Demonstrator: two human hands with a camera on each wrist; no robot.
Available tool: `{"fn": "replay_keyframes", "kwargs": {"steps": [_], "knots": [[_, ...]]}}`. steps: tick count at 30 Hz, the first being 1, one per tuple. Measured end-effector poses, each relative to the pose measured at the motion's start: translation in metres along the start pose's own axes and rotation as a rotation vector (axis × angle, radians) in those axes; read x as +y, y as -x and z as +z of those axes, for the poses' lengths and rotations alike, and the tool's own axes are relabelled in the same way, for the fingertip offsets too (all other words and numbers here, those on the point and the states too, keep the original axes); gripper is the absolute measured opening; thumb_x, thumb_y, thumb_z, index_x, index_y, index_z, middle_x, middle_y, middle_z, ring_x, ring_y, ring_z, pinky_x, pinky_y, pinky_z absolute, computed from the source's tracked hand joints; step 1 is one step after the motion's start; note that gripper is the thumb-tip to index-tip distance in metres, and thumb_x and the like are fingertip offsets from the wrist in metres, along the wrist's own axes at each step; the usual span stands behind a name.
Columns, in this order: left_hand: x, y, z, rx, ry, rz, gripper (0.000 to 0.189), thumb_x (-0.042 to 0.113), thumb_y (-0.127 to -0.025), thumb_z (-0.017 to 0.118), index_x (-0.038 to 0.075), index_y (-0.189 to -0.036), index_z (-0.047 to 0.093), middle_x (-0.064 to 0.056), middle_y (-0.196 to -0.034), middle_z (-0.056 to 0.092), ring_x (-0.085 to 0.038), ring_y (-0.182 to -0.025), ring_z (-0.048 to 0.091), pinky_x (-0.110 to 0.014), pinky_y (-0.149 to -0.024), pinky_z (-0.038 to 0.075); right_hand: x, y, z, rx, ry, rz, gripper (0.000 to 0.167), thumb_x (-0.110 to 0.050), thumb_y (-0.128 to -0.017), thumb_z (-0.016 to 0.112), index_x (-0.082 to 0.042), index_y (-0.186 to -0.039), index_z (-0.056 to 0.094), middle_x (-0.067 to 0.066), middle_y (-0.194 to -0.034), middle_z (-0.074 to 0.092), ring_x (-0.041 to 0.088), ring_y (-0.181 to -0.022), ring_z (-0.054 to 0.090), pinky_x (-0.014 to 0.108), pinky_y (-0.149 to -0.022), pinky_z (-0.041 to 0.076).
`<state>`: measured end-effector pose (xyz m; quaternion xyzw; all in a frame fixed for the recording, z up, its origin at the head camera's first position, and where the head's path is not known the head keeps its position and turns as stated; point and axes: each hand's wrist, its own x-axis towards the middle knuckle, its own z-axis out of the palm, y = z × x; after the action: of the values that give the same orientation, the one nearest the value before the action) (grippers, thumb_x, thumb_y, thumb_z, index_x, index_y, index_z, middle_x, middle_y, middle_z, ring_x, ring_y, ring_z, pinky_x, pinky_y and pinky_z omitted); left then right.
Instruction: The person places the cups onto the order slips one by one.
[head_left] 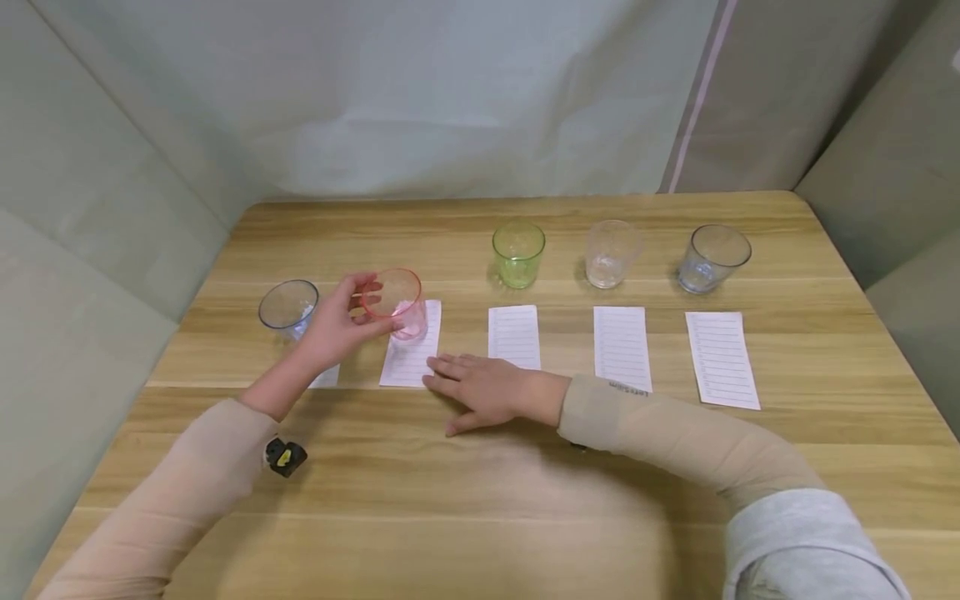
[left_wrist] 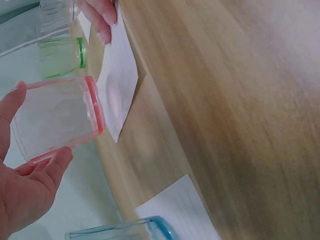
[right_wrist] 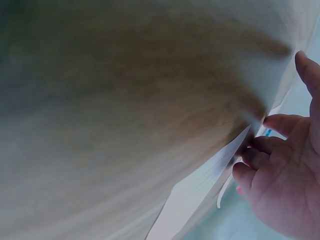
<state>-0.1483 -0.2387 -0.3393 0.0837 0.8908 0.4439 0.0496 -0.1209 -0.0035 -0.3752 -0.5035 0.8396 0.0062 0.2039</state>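
Note:
My left hand (head_left: 337, 327) holds a clear pink cup (head_left: 411, 327) with a red rim, thumb on one side and fingers on the other. The cup is over the upper part of a lined paper slip (head_left: 402, 368), second from the left. In the left wrist view, the base of the pink cup (left_wrist: 60, 116) is close over that slip. My right hand (head_left: 491, 390) lies low over the table with straight, spread fingers, its fingertips right at the slip's lower right corner. Just left of my left hand stands a blue cup (head_left: 288, 307) at another slip (head_left: 326, 377), partly hidden by my wrist.
Along the back of the wooden table (head_left: 480, 533) stand a green cup (head_left: 518, 260), a clear cup (head_left: 609, 260) and a grey-blue cup (head_left: 708, 262). Below them lie three lined slips, including the middle one (head_left: 514, 335) and the rightmost one (head_left: 722, 358). Curtains surround the table.

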Motion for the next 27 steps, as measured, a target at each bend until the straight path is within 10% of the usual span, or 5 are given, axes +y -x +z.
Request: {"fn": "replay_keyframes", "kwargs": {"steps": [27], "knots": [[-0.0021,0.0010,0.0073,-0.074,-0.049,-0.013,0.086,0.012,-0.078,0.078,-0.006,-0.143,0.024,-0.029,-0.139,0.039,-0.043,-0.125,0.042,-0.053,-0.104,0.041,-0.0005,0.0005,-0.0026,-0.007,0.026,-0.001,0.079,-0.058,-0.094,0.044,-0.015,-0.153,0.016,0.009,-0.160,0.005,0.022,-0.148,0.005,0.032,-0.121,0.009]]}}
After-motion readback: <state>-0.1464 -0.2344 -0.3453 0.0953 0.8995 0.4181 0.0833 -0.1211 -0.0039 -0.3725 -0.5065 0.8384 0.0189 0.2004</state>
